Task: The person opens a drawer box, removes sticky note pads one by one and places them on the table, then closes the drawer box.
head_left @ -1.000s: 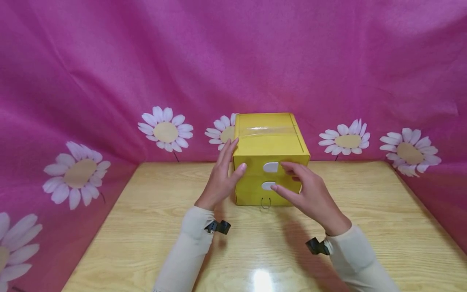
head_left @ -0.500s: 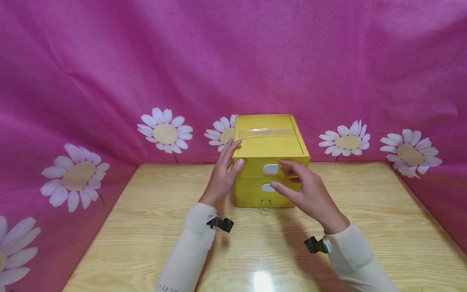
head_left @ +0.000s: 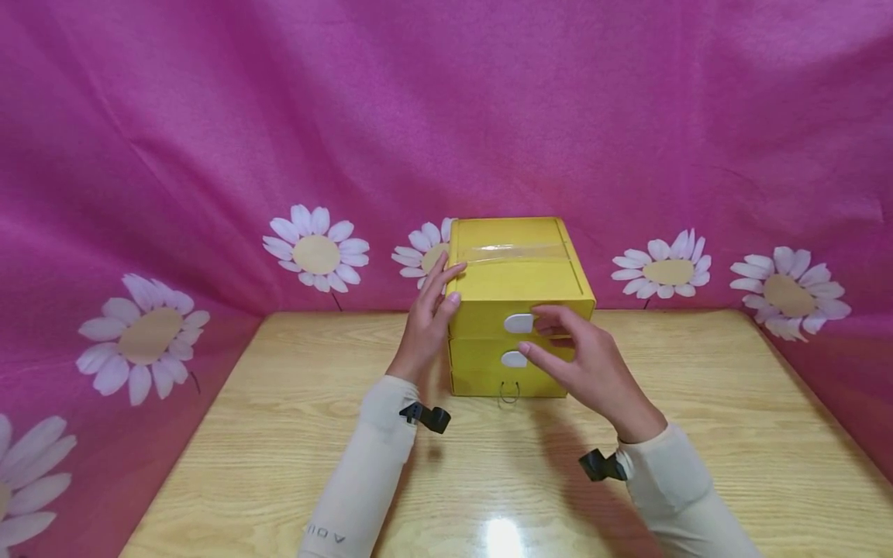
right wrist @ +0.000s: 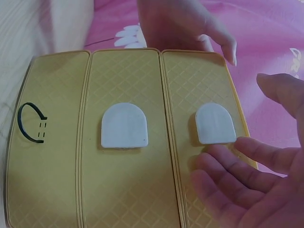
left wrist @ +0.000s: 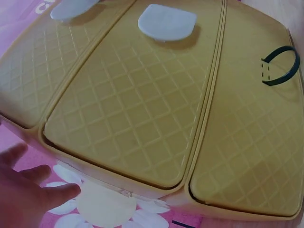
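A small yellow box of three stacked drawers (head_left: 481, 318) stands on the table. White tabs mark the upper drawer (right wrist: 216, 124) and the middle drawer (right wrist: 124, 126); a thin dark loop (right wrist: 31, 123) is on the lowest. At the box's left side is my left hand (head_left: 427, 322), fingers extended along its upper left edge and thumb by the front corner. My right hand (head_left: 593, 356) is in front, its fingertips at the right edge of the upper tab. That hand's thumb (right wrist: 280, 90) stays apart from the fingers. All three drawer fronts appear flush.
Clear tape (head_left: 516, 252) crosses the top of the box. Behind and at both sides hangs a pink cloth (head_left: 446, 108) with white flowers. The wooden table (head_left: 293, 434) extends around the box. Each sleeve cuff carries a small black camera (head_left: 603, 466).
My left hand has shifted slightly up and right, with its fingertips and thumb closer in on the box's upper left edge. The right hand has barely moved, and the box stays in place.
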`<state>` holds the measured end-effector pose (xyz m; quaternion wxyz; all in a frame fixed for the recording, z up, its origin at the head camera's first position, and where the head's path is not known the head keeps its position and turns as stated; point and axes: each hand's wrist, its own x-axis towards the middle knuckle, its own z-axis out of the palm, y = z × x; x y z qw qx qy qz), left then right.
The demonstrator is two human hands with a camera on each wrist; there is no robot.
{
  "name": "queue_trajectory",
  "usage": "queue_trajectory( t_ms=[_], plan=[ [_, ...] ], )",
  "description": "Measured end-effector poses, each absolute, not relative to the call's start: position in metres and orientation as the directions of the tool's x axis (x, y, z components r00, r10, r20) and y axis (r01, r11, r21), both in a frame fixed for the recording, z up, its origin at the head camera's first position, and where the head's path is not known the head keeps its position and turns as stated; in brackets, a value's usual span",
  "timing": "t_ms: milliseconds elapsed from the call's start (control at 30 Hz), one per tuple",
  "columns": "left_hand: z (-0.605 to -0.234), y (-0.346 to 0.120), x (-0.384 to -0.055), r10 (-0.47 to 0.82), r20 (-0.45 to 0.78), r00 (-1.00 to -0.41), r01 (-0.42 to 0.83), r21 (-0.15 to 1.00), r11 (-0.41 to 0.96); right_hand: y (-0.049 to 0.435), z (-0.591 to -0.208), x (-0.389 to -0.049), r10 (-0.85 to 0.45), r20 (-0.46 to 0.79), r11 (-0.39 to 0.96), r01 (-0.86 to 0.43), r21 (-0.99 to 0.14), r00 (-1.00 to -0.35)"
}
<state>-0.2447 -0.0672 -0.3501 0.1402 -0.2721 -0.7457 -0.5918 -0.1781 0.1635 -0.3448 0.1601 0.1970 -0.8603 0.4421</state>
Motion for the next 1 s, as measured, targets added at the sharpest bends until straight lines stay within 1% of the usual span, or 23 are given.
queue_trajectory(
  t_ms=[167,500,767,1000],
  plan=[
    [-0.345,-0.067,-0.243,0.246,0.56,-0.791,0.602,0.784,0.151,0.162,-0.344,-0.179,-0.199,0.443,0.532,-0.476,-0.7,-0.874],
    [-0.351,-0.067,-0.248,0.267,0.592,-0.761,0.632,0.769,0.097,0.159,-0.342,-0.181,-0.174,0.436,0.564,-0.452,-0.691,-0.883],
    [-0.357,-0.064,-0.248,0.239,0.58,-0.779,0.614,0.784,0.095,0.155,-0.345,-0.186,-0.137,0.455,0.602,-0.439,-0.667,-0.88],
    [-0.383,-0.058,-0.272,0.202,0.613,-0.764,0.634,0.771,0.058,0.154,-0.345,-0.19,-0.072,0.5,0.652,-0.42,-0.631,-0.863]
  ],
)
